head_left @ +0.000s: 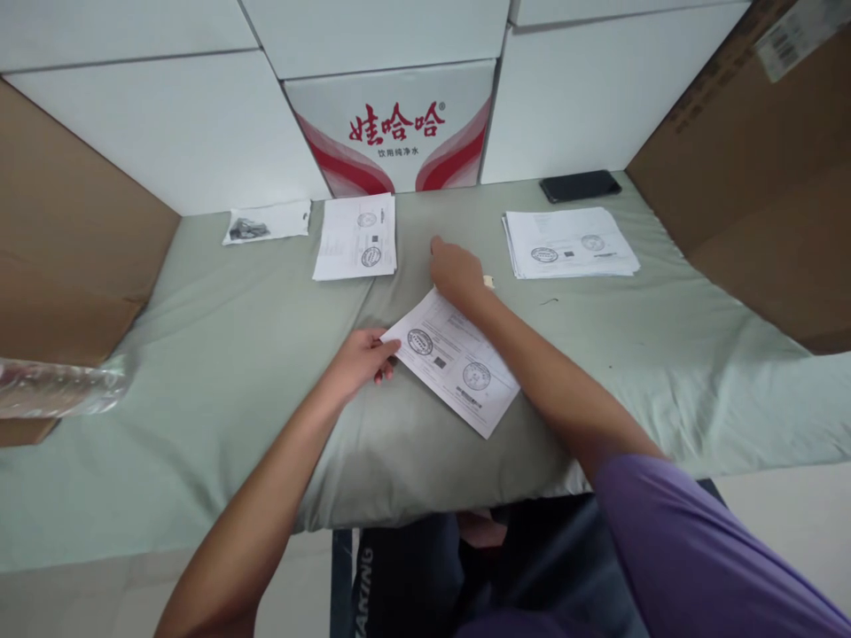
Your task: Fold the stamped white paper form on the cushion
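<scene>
A printed white sheet (452, 363) with two round black stamps, a square code and a barcode lies at an angle before me. My left hand (368, 359) pinches its left corner between thumb and fingers. Over the sheet's far edge is my right hand (457, 268), its fingers curled closed; what they hold, if anything, is hidden. A small pale piece (488, 282) peeks out beside my right wrist, too little of it showing to name. My right forearm covers part of the sheet's right side.
Stamped papers form a left stack (355, 257) and a right stack (568, 244) on the green cloth (266, 310). Behind them are a clear bag with dark pieces (266, 223), a black phone (578, 185) and white boxes (392, 97). Brown cartons (764, 177) flank both sides.
</scene>
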Motion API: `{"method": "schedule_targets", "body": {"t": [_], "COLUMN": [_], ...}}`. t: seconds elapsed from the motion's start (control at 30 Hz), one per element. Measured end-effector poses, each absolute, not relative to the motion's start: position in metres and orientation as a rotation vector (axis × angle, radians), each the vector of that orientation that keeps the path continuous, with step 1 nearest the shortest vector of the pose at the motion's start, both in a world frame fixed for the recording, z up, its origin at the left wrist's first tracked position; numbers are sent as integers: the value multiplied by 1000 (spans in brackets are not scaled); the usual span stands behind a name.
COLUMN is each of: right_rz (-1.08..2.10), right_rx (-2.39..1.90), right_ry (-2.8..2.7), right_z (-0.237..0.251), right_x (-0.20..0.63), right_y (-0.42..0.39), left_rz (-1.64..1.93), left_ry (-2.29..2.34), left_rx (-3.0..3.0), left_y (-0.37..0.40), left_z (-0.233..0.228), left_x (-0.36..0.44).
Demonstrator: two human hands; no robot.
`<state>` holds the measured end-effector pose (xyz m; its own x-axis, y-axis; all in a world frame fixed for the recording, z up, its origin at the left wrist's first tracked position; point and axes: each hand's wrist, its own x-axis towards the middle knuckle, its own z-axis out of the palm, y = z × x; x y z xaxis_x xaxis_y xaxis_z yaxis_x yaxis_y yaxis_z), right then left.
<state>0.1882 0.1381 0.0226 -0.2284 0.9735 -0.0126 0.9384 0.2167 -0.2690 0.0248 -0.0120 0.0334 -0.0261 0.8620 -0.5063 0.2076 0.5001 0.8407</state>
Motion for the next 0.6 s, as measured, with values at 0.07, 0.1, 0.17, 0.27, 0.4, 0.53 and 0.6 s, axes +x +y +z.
{"method": "schedule_targets", "body": {"t": [0.07,0.1,0.17,0.27,0.4,0.53,0.6], "right_rz": [351,366,390,423,482,742,956], "right_rx": [-1838,-1818,-1758,-1681,-1528,-1323,-1175], "right_ry": [-2278,-2251,-2183,-2101,-1991,-1949,-1981], "right_z": [21,21,22,23,23,29,34], "right_x": [191,192,195,198,203,207,206], "right_y": [138,138,137,137,143,148,145], "left_rz": [684,685,690,698,714,731,737], "left_ry": [1544,1547,1552,1549,1535,1505,1479], "left_rx": [965,966,969,975,1016,1241,1374], "left_y": [-12,-13,-14,-16,-15,-9,-6], "left_z": [34,35,35,34,30,34,38], "left_x": [25,25,26,27,13,-31,-55]}}
